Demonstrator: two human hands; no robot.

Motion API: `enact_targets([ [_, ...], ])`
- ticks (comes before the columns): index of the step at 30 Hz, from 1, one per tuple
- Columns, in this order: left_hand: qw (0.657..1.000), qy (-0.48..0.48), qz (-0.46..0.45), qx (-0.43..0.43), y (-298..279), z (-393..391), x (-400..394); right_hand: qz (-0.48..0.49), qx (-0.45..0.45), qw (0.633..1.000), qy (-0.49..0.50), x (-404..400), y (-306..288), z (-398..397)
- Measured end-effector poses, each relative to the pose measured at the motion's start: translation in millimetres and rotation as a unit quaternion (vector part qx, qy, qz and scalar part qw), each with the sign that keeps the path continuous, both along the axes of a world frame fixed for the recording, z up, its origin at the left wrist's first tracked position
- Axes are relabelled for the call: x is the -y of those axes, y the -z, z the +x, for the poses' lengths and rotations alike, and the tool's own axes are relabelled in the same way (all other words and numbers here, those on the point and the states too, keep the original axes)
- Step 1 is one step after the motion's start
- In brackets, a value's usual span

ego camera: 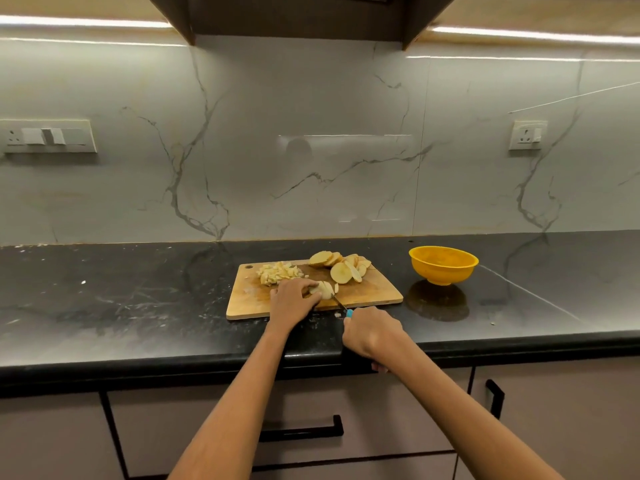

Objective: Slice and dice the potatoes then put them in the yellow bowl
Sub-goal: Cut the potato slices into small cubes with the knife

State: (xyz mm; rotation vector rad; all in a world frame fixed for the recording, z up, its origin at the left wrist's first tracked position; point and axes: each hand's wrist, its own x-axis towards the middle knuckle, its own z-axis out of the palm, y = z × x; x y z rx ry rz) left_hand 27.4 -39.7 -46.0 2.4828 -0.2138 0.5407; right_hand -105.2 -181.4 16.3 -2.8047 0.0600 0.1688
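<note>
A wooden cutting board (374, 292) lies on the black counter. My left hand (294, 301) grips a small stack of potato slices (325, 289) near the board's front middle. My right hand (372, 330) holds a knife (341, 303) with a blue handle, its blade running up to the stack. A heap of diced potato (277, 271) sits at the board's back left. Round potato slices (343, 266) are piled at the back right. The yellow bowl (443, 265) stands to the right of the board, with nothing visible inside it.
The black counter (121, 299) stretches left and right, ending at a marble backsplash. A small potato scrap (337, 316) lies on the counter just in front of the board. Drawers with black handles (301, 433) sit below the counter edge.
</note>
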Motion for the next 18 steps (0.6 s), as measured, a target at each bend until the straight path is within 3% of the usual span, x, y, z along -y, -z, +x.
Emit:
enact_targets([
  [7,0.999,0.002,-0.033,0.011,2,4,-2,0.116,0.056,0.991,0.02,-4,5,32],
  [18,0.999,0.005,-0.038,0.018,3,8,-4,0.121,0.028,0.992,0.014,-18,13,58],
])
